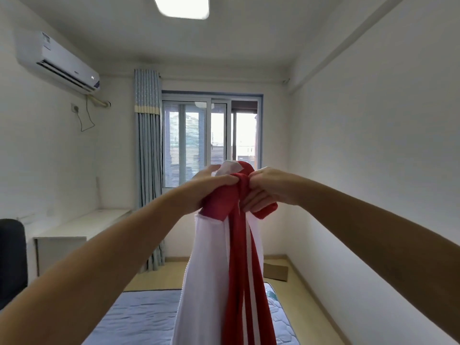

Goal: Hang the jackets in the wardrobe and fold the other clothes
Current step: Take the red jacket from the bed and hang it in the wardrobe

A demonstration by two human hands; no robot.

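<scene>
A red and white jacket point(224, 265) with white stripes hangs down in front of me, held up at chest height over the bed. My left hand point(211, 185) grips its red collar area from the left. My right hand point(261, 190) grips the bunched red fabric on the right, fingers curled round it. The two hands are close together at the top of the garment. A white label sticks up between them. No wardrobe or hanger is in view.
A blue quilted mattress point(139, 317) lies below. A white desk point(82, 227) stands at the left wall, a dark chair point(12, 260) at the far left edge. A window point(211, 140) with a blue curtain point(148, 158) is ahead. Cardboard point(275, 271) lies on the floor.
</scene>
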